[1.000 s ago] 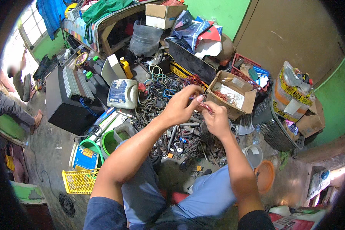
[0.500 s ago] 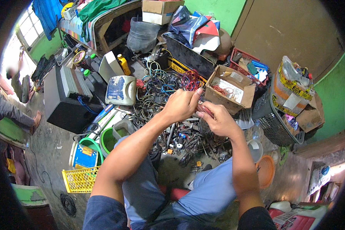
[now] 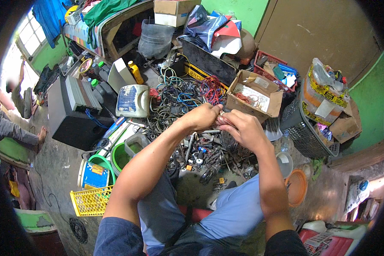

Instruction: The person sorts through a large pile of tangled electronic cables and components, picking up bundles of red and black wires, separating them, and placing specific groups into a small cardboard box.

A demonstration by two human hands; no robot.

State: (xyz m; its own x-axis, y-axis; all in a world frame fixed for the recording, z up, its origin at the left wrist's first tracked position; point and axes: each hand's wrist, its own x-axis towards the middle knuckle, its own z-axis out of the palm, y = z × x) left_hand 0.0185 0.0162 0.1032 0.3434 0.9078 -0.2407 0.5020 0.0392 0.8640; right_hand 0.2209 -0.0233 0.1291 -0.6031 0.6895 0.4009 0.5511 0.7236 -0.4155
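Note:
In front of me, over the scattered parts, my left hand point(image 3: 202, 117) and my right hand point(image 3: 246, 129) meet. Both have closed fingers around a small reddish bundle of wire point(image 3: 222, 121), mostly covered by the fingers. Just beyond them an open cardboard box point(image 3: 238, 78) holds loose reddish wire point(image 3: 246, 98). To its left spreads a tangle of black, blue and red cables point(image 3: 175, 96). Below my hands lies a heap of small dark parts and metal bits point(image 3: 198, 155).
A white-and-blue jerrycan point(image 3: 132, 101) and a black cabinet point(image 3: 68, 115) stand left. A yellow crate point(image 3: 87, 202) is near my left arm. On the right are a grey basket point(image 3: 301, 128) and an orange basin point(image 3: 297, 187). Another person's leg point(image 3: 19, 132) shows far left.
My hands have moved slightly nearer to me, the right hand turning more over the wire bundle. The view has shifted a little. Both hands keep their grip.

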